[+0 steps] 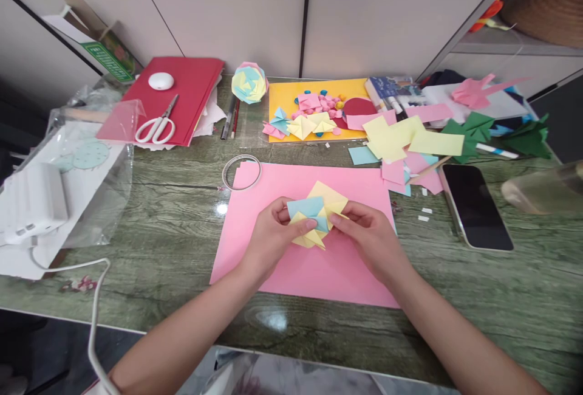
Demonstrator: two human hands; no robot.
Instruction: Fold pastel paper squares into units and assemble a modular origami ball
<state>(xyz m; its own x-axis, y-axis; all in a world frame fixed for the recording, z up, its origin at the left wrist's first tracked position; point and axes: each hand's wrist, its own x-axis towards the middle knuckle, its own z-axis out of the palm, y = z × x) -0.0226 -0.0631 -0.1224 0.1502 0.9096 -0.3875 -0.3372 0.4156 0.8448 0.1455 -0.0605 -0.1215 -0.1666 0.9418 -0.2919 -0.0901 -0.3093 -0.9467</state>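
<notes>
Both my hands hold a folded paper piece (pixel 319 212) made of yellow and light blue sheets, just above a large pink sheet (pixel 300 261) on the green table. My left hand (pixel 273 237) pinches its left side, thumb on the blue part. My right hand (pixel 368 234) grips its right edge with fingers closed on the yellow flap. The underside of the piece is hidden by my fingers.
A clear tape ring (pixel 241 172) lies at the pink sheet's far left corner. White scissors (pixel 158 126) rest on a red folder (pixel 182 97). A phone (pixel 476 205) lies to the right, loose paper squares (pixel 396 140) and folded pieces on a yellow sheet (pixel 286 100) behind. A white power strip (pixel 31 203) sits at the left.
</notes>
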